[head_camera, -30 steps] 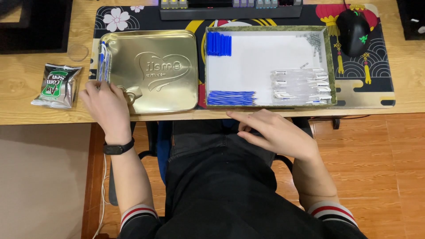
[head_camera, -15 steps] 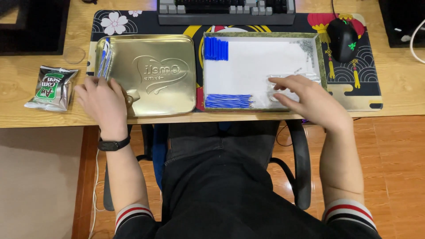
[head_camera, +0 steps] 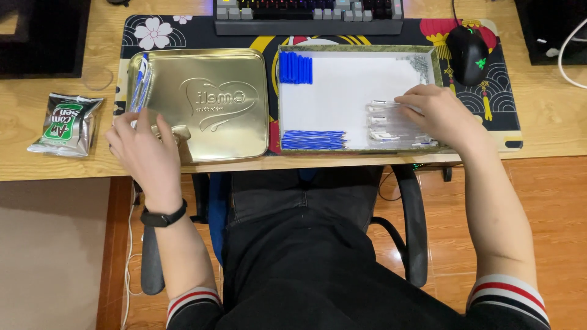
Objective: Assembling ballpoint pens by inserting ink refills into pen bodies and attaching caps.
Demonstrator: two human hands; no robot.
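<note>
- Since the earlier frames the right hand [head_camera: 441, 116] has come up off the lap and into the shallow white-lined tray with a green patterned rim [head_camera: 356, 47]; it now lies over the clear plastic pen barrels [head_camera: 391, 125] at the tray's right end. The left hand [head_camera: 143, 153] has hardly shifted.
- Far to the left of the tray, a crumpled silver-and-green foil sachet [head_camera: 66, 124] lies on the wooden desk [head_camera: 49, 168].
- Left of the tray, touching its edge, sits a gold metal tin lid embossed with a heart [head_camera: 202, 104]. A few blue-and-clear assembled pens [head_camera: 140, 85] lie along its left border, long axis running away from the person.
- The left hand rests on the lid's near-left corner, fingers loosely curled and spread. Whether it pinches anything I cannot tell.
- Inside the tray, a block of short blue caps [head_camera: 296, 67] fills the far-left corner, and a bundle of thin blue refills [head_camera: 313, 139] lies along the near-left edge, long axis left to right.
- The clear barrels also lie left to right, directly beneath the right fingertips [head_camera: 405, 101]; this hand is far nearer to them. Its fingers are bent down onto the pile, touching it, with no firm grasp visible.
- Just right of the tray, a black computer mouse [head_camera: 468, 55] rests on the patterned desk mat [head_camera: 153, 30].
</note>
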